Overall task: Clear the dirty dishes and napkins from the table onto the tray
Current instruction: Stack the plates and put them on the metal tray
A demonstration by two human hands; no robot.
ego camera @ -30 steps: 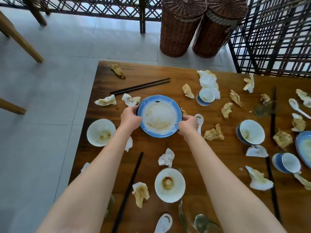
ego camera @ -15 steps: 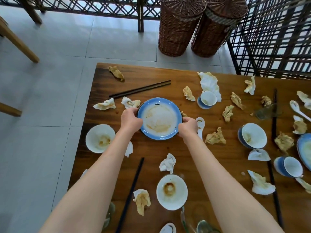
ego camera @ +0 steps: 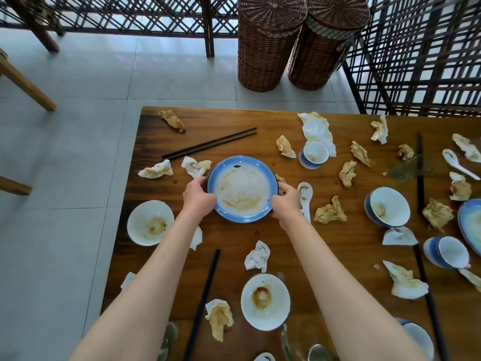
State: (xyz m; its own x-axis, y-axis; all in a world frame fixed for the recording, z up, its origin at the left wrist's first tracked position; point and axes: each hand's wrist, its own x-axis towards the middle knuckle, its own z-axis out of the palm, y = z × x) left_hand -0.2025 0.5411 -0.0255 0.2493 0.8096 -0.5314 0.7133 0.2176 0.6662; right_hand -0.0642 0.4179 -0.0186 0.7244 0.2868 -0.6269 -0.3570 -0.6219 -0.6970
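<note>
Left hand [ego camera: 199, 198], right hand [ego camera: 286, 201], gripping opposite rims, blue-rimmed plate [ego camera: 243, 188] between them

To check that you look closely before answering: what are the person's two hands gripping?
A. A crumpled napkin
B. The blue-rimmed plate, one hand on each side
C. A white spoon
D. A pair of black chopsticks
B: the left hand and right hand curl round opposite edges of the blue-rimmed plate, smeared with sauce.
</note>
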